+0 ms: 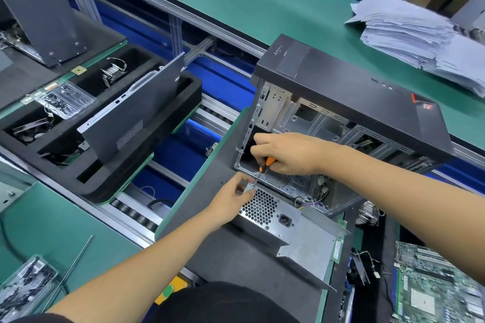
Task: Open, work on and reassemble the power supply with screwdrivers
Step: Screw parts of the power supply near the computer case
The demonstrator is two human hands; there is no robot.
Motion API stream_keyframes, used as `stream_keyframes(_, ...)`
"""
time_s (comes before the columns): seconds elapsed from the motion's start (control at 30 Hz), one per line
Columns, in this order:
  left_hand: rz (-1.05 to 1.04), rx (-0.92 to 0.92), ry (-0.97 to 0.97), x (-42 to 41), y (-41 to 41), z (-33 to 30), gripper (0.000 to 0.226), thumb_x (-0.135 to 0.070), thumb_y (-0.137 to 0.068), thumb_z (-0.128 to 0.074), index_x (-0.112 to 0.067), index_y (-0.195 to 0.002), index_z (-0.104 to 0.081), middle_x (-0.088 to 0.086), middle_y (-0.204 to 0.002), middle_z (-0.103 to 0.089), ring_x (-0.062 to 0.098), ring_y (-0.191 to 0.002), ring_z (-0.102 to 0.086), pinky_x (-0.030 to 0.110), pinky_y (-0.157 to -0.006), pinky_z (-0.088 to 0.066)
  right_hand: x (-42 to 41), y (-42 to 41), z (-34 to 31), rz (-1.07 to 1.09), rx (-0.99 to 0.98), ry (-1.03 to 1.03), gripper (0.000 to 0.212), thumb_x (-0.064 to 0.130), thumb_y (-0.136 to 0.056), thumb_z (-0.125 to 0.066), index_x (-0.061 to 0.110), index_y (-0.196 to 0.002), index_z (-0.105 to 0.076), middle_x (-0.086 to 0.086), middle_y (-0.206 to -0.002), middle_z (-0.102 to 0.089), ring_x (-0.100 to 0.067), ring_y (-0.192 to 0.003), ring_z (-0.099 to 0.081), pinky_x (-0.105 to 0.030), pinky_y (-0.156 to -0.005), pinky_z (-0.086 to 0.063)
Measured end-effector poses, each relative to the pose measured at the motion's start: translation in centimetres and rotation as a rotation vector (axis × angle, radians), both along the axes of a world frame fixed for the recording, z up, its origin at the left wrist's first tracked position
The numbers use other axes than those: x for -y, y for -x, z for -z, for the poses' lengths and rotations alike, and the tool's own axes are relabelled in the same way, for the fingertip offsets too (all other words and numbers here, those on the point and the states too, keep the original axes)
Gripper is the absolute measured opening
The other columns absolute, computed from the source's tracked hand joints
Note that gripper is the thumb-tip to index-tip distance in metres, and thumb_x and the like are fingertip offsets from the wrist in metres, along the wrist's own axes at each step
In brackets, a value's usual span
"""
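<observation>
Right hand (286, 153) grips screwdriver (263, 169), left hand (232, 198) pinches power supply (283, 220) on grey mat (223, 252).

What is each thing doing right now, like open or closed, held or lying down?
Computer case: side open, standing on the mat.
Power supply: out of the case, lying on the mat.
Screwdriver: held, tip down at the power supply's corner.
Right hand: gripping the screwdriver.
Left hand: fingers holding the power supply's corner.
Side panel: off, leaning in a foam tray.
</observation>
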State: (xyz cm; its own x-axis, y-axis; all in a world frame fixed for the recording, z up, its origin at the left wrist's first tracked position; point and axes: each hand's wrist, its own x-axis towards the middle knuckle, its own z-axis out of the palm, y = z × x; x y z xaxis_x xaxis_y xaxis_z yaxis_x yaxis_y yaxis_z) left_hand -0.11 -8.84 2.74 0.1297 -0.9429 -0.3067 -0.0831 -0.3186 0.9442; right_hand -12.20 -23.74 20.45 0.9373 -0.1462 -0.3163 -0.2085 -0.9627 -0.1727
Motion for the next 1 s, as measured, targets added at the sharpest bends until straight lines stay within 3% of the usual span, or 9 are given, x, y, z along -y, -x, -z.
stream_keyframes(0.13,0.033,0.091,0.067,0.4,0.2,0.2,0.012,-0.031,-0.101,-0.062,-0.041,-0.097,-0.056,-0.012,-0.084,-0.06,0.002,-0.065,-0.048,0.02,-0.067,-0.043,-0.2,0.1,0.1,-0.021,0.014,0.004,0.033,0.005,-0.082,-0.056,0.032,-0.094,-0.041,0.016,-0.094,-0.03,-0.009,-0.072,-0.044,-0.031,-0.053,-0.037)
stream_keyframes(0.2,0.027,0.114,0.087,0.4,0.3,0.3,0.009,-0.032,-0.101,-0.062,-0.037,-0.096,-0.057,-0.017,-0.078,-0.059,0.004,-0.062,-0.045,0.02,-0.062,-0.041,-0.3,0.1,0.1,-0.033,0.022,-0.011,0.038,0.003,-0.081,-0.056,0.033,-0.093,-0.037,0.015,-0.094,-0.029,-0.013,-0.072,-0.044,-0.03,-0.052,-0.034)
stream_keyframes(0.27,0.002,0.133,0.093,0.4,0.3,0.3,0.007,-0.032,-0.1,-0.063,-0.034,-0.096,-0.058,-0.014,-0.077,-0.06,0.007,-0.061,-0.046,0.026,-0.061,-0.042,-0.3,0.1,0.1,-0.036,0.02,-0.003,0.041,-0.002,-0.079,-0.055,0.032,-0.093,-0.035,0.013,-0.095,-0.028,-0.014,-0.07,-0.044,-0.03,-0.051,-0.031)
stream_keyframes(0.43,-0.055,0.146,0.058,0.9,0.6,0.2,0.003,-0.031,-0.098,-0.068,-0.03,-0.098,-0.065,0.005,-0.087,-0.07,0.014,-0.069,-0.055,0.041,-0.071,-0.052,-0.3,0.0,0.0,-0.118,0.021,0.103,0.034,-0.002,-0.083,-0.053,0.025,-0.098,-0.039,0.008,-0.097,-0.028,-0.02,-0.07,-0.045,-0.037,-0.051,-0.038)
stream_keyframes(0.6,-0.113,0.135,0.046,0.8,0.9,0.5,0.006,-0.029,-0.096,-0.071,-0.034,-0.099,-0.069,-0.02,-0.077,-0.068,-0.003,-0.068,-0.058,0.013,-0.063,-0.042,-0.2,-0.3,-0.4,-0.227,0.017,0.195,0.027,0.019,-0.088,-0.062,0.025,-0.102,-0.04,0.01,-0.091,-0.028,-0.016,-0.078,-0.04,-0.038,-0.055,-0.04)
stream_keyframes(0.7,-0.119,0.138,0.058,0.7,1.0,0.4,0.011,-0.028,-0.097,-0.07,-0.039,-0.097,-0.068,-0.031,-0.081,-0.067,-0.006,-0.072,-0.059,0.01,-0.065,-0.042,-0.3,-0.3,0.2,-0.179,0.021,0.248,0.013,0.028,-0.091,-0.051,0.024,-0.099,-0.041,0.01,-0.086,-0.037,-0.018,-0.078,-0.047,-0.032,-0.052,-0.032)
stream_keyframes(0.83,-0.154,0.146,0.072,0.8,1.2,0.3,0.012,-0.028,-0.096,-0.071,-0.04,-0.097,-0.071,-0.024,-0.089,-0.072,-0.003,-0.079,-0.064,0.01,-0.068,-0.045,0.0,-0.2,0.3,-0.1,0.062,0.093,0.031,0.011,-0.081,-0.059,0.024,-0.102,-0.04,0.006,-0.101,-0.033,-0.01,-0.079,-0.033,-0.021,-0.05,-0.02)
stream_keyframes(1.0,-0.193,0.156,0.08,0.6,1.6,0.5,0.015,-0.029,-0.094,-0.073,-0.043,-0.098,-0.072,-0.03,-0.094,-0.071,-0.003,-0.081,-0.064,0.008,-0.069,-0.044,-0.3,-0.5,0.2,-0.217,0.017,0.094,0.026,0.006,-0.085,-0.051,0.024,-0.098,-0.037,0.005,-0.094,-0.029,-0.018,-0.065,-0.04,-0.025,-0.048,-0.018)
